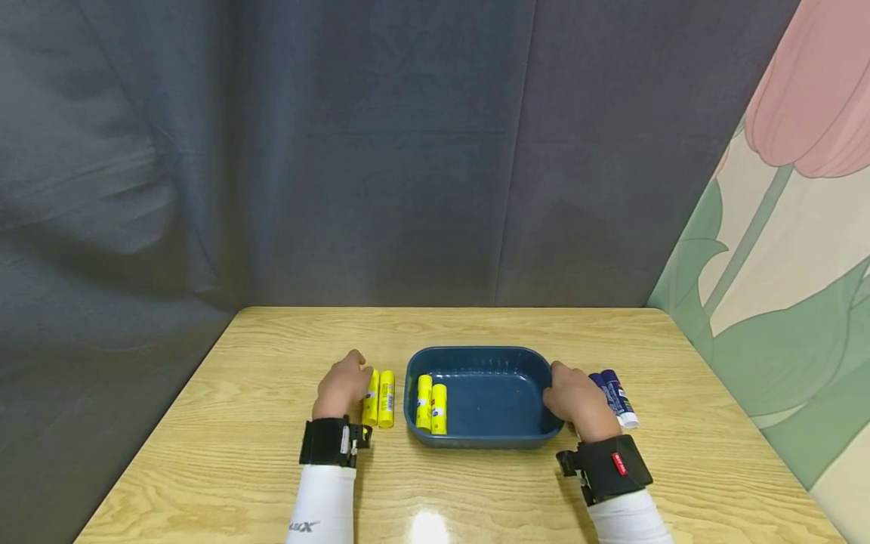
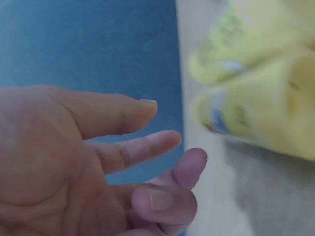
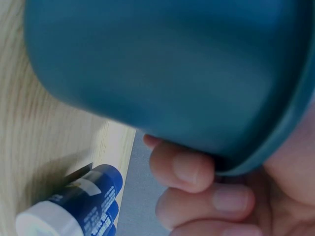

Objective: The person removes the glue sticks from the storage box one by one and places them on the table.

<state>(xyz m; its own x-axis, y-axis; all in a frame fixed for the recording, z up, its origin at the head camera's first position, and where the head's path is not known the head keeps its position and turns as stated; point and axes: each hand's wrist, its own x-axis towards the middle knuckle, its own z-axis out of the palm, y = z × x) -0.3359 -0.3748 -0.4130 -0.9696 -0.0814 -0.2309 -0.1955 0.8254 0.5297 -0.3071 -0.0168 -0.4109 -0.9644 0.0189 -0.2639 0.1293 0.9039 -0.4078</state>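
My left hand hovers just left of a yellow glue stick on the table, with a second yellow glue stick close beside it. In the left wrist view the fingers are loosely bent, and the blurred yellow tubes lie beyond the fingertips. Over on the other side, my right hand grips the right rim of a dark blue plastic bin. From the right wrist, its curled fingers show against the bin's outer wall. Two yellow glue sticks stand side by side at the bin's left end.
Dark blue glue sticks with white ends lie right of the right hand, partly behind it. A grey curtain hangs behind the wooden table. The wall at right carries a painted flower.
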